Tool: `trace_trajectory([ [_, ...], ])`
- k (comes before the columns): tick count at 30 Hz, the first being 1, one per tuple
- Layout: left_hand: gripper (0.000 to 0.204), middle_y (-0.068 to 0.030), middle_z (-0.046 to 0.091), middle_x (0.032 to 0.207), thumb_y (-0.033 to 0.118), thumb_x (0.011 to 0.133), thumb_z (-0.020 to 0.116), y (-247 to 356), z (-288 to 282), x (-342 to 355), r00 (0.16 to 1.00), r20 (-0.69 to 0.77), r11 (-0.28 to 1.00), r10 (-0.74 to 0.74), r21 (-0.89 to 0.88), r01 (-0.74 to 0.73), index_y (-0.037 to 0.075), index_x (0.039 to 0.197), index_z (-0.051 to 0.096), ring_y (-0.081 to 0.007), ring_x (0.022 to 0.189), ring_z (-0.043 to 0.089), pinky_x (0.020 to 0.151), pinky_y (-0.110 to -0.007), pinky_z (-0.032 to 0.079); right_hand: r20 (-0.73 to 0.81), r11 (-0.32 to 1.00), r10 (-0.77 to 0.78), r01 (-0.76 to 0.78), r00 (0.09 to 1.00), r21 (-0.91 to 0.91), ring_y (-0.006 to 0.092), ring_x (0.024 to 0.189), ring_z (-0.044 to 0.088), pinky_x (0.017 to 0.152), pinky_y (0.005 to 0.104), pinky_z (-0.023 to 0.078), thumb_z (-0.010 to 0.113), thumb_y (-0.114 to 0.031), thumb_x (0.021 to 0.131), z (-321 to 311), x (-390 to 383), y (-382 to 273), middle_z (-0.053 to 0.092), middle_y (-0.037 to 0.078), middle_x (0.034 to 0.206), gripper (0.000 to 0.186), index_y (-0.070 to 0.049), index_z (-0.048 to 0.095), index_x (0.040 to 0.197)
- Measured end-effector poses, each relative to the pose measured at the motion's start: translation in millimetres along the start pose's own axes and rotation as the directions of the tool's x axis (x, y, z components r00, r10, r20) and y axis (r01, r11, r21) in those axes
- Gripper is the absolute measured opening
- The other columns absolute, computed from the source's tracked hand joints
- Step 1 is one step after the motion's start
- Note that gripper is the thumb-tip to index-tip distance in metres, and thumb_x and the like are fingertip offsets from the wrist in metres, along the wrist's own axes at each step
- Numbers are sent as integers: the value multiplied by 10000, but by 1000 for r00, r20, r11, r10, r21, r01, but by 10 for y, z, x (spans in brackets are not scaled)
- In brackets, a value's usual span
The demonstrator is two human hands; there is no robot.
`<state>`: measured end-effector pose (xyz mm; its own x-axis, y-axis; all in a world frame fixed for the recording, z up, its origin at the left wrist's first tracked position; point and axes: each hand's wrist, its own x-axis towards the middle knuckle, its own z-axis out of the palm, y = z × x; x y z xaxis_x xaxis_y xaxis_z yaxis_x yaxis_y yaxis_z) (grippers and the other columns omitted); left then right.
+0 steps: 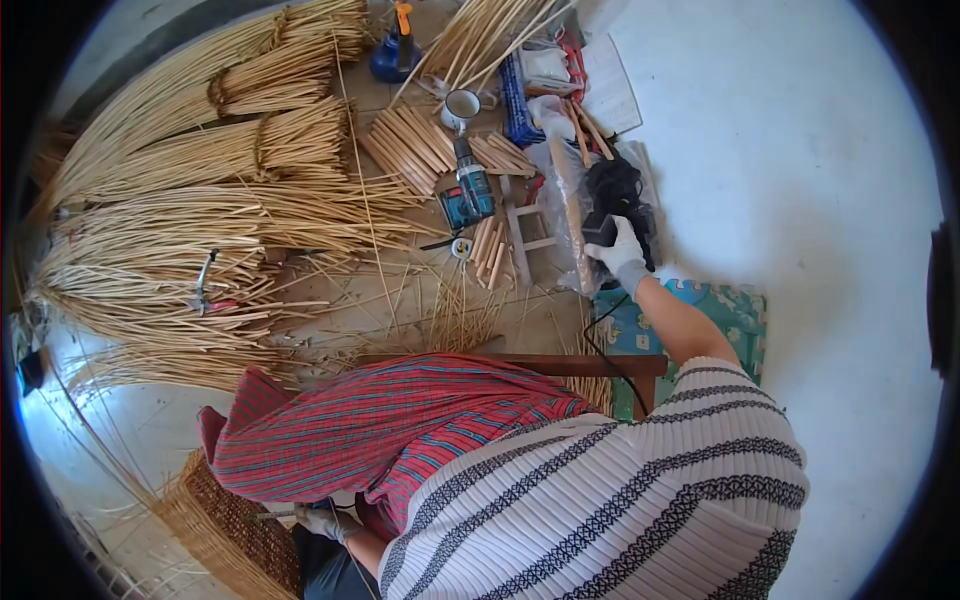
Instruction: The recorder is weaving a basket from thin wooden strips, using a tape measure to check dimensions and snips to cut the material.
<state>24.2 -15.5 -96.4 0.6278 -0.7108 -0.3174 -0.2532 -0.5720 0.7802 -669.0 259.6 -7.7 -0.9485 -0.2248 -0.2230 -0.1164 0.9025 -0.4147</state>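
Head view: right hand (622, 250) grips black tool (600, 230) beside bare white floor (800, 180).

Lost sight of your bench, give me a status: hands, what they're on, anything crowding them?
Right hand gloved, gripping black power tool. Left hand gloved, on woven rattan basket. Tangled black cord and plastic bag crowd the tool.

Small black block (600, 232) atop clutter

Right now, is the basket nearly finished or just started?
Partly woven: the basket has a tight brown woven wall, with loose rattan ends sticking out. The left hand rests at it, while the right hand grips a black tool. Big rattan bundles lie unused, so plenty looks left.
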Motion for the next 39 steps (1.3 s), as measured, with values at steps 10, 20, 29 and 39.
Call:
trace_trajectory([
  [10, 678, -250, 590, 1225, 501, 888, 516, -48, 23, 24, 971, 214, 994, 107, -37, -101, -49, 1284, 532, -343, 1063, 604, 863, -482, 506, -175, 999, -42, 41, 984, -12, 263, 1116, 658, 986, 360, 507, 896, -163, 648, -28, -353, -97, 663, 128, 1239, 772, -122, 552, 1338],
  [20, 854, -267, 595, 1237, 635, 834, 606, -306, -43, 239, 977, 185, 994, 110, 4, -113, -65, 1313, 506, -333, 1074, 610, 885, -476, 519, -172, 998, -34, 43, 984, 47, 249, 1145, 644, 1002, 353, 496, 894, -126, 661, 27, -376, -45, 649, 117, 1258, 764, -131, 549, 1343],
  [29, 848, -240, 625, 1181, 630, 782, 673, -270, -21, 231, 982, 161, 995, 97, -41, -91, -33, 1292, 532, -315, 1008, 635, 849, -444, 535, -173, 995, -72, 82, 982, 55, 258, 1170, 630, 1015, 356, 489, 895, -122, 657, 80, -384, -27, 633, 122, 1283, 780, -129, 541, 1352],
  [39, 851, -265, 542, 1324, 623, 907, 502, -250, -14, 153, 975, 197, 995, 100, 5, -102, -84, 1378, 457, -373, 1118, 591, 889, -475, 523, -171, 991, -125, 131, 977, 25, 292, 1191, 618, 1027, 376, 484, 889, -120, 661, 103, -403, 39, 623, 136, 1295, 767, -115, 541, 1344],
])
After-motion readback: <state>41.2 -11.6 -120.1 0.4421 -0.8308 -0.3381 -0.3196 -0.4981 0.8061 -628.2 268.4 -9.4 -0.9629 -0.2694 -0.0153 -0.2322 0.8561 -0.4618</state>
